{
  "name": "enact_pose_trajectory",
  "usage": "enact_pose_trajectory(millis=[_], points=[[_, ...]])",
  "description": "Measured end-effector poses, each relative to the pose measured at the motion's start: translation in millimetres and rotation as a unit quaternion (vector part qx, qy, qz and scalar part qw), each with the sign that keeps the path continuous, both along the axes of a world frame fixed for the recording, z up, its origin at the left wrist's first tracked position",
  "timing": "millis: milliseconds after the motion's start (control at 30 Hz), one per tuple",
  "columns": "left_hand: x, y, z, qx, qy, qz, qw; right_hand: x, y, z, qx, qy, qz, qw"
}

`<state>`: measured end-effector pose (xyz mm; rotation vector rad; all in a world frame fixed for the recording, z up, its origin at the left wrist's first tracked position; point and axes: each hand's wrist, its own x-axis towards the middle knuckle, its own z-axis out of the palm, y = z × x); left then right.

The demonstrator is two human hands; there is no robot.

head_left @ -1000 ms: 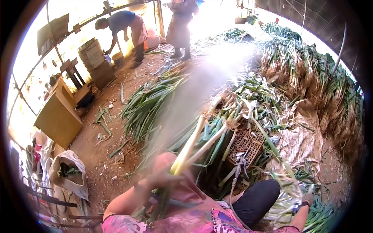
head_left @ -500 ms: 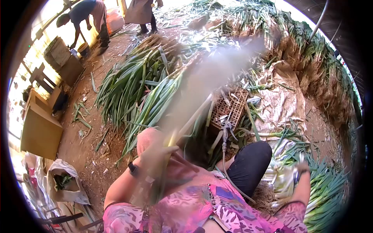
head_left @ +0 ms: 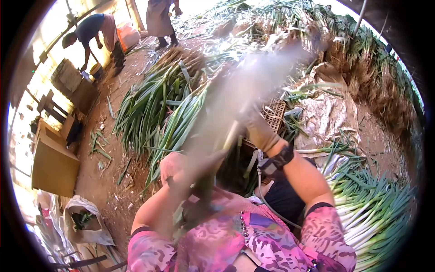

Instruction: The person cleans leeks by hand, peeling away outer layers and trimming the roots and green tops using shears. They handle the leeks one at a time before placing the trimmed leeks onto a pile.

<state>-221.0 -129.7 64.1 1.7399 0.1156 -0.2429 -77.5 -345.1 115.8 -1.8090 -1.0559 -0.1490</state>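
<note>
A smear over the middle of the view blurs both hands. My left hand [head_left: 204, 165] is closed around a long green onion [head_left: 232, 133], its pale shaft slanting up and away in front of my chest. My right hand [head_left: 259, 129], in a brownish covering like a glove, is at the upper part of that shaft; its fingertips are too blurred to show whether they grip it. Beyond my left hand lies a heap of untrimmed green onions [head_left: 158, 106], roots facing away. Cleaned green onions [head_left: 371, 204] with white shafts lie in a pile beside my right arm.
A plastic crate [head_left: 274, 113] stands before me, with a hose [head_left: 259, 174] beside it. Rooted onions [head_left: 362, 68] are stacked at the far right by a crumpled sheet [head_left: 328, 109]. Left are a wooden box [head_left: 54, 163] and an open sack [head_left: 88, 222]. Two people [head_left: 93, 31] [head_left: 159, 20] are beyond.
My right hand has moved from the cleaned onions on the right to the onion shaft in front of me. My left hand still holds the onion, slightly further right.
</note>
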Motion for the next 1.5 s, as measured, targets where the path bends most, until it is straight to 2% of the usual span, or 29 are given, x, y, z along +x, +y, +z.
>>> enact_pose_trajectory(millis=[33,100,133,200,267,333,400,467,500,567,633,667,700,733,767,833,900,933,967,1000,1067,1100,1167,1200,1233,1333,1367,1400,1500], points=[[0,-8,-1,-0.023,0.013,0.001,1.000,-1,2,-9,0.011,-0.082,-0.051,0.995],[0,-11,3,-0.003,0.010,-0.036,0.999,8,-11,-15,0.086,0.207,-0.099,0.970],[0,-13,4,0.007,0.008,-0.055,0.998,5,-19,3,0.109,0.248,-0.125,0.955],[-4,-20,13,0.043,-0.022,-0.106,0.993,9,-40,19,0.270,0.363,-0.084,0.888],[-3,-25,17,0.088,-0.093,-0.176,0.976,34,-59,16,0.214,0.243,-0.093,0.942],[-5,-44,32,0.081,-0.071,-0.197,0.974,37,-76,8,0.155,0.133,-0.101,0.974],[11,-67,24,0.094,-0.167,-0.181,0.965,21,-80,37,0.100,0.037,-0.117,0.987],[36,-81,29,0.136,-0.171,-0.186,0.958,8,-84,65,0.050,-0.034,-0.158,0.986],[46,-88,30,0.156,-0.167,-0.189,0.955,9,-99,80,0.015,-0.011,-0.151,0.988],[50,-108,81,0.084,-0.051,-0.218,0.971,12,-127,108,-0.061,0.033,-0.135,0.988],[59,-121,117,0.080,-0.024,-0.194,0.977,11,-153,138,-0.059,0.105,-0.162,0.979],[68,-124,118,0.037,-0.040,-0.205,0.977,1,-153,141,-0.022,-0.005,-0.267,0.963],[76,-128,120,-0.007,-0.054,-0.217,0.975,-14,-168,151,-0.102,-0.058,-0.320,0.940],[84,-135,126,0.054,-0.100,-0.217,0.970,-27,-179,158,-0.164,-0.238,-0.348,0.892],[92,-142,132,0.117,-0.144,-0.212,0.960,-39,-190,166,-0.202,-0.412,-0.400,0.794],[98,-160,135,-0.026,-0.170,-0.293,0.940,-50,-198,157,-0.276,-0.416,-0.337,0.798],[91,-197,135,0.027,-0.260,-0.347,0.901,-71,-213,146,-0.281,-0.436,-0.262,0.814],[76,-216,143,0.218,-0.364,-0.311,0.850,-82,-220,136,-0.316,-0.455,-0.249,0.794],[71,-230,137,0.250,-0.342,-0.356,0.833,-92,-226,127,-0.348,-0.474,-0.234,0.774],[64,-244,131,0.286,-0.320,-0.395,0.812,-104,-236,117,-0.456,-0.474,-0.251,0.710],[46,-269,124,0.253,-0.243,-0.416,0.839,-132,-270,106,-0.474,-0.420,-0.260,0.729],[35,-279,125,0.214,-0.299,-0.419,0.830,-132,-293,91,-0.449,-0.462,-0.268,0.717],[21,-293,147,0.170,-0.344,-0.429,0.818,-177,-344,112,-0.475,-0.367,-0.329,0.729],[32,-291,141,0.205,-0.452,-0.405,0.767,-202,-382,114,-0.410,-0.346,-0.398,0.744],[25,-293,158,0.201,-0.464,-0.381,0.774,-228,-419,116,-0.334,-0.323,-0.459,0.758],[24,-274,197,0.214,-0.532,-0.288,0.767,-296,-533,127,-0.321,-0.224,-0.680,0.620],[28,-266,201,0.208,-0.512,-0.284,0.784,-326,-572,125,-0.306,-0.230,-0.747,0.543],[34,-258,201,0.204,-0.491,-0.279,0.800,-359,-574,148,-0.277,0.062,-0.833,0.476],[66,-234,158,0.159,-0.360,-0.290,0.872,-452,-677,75,-0.188,0.167,-0.905,0.343]])
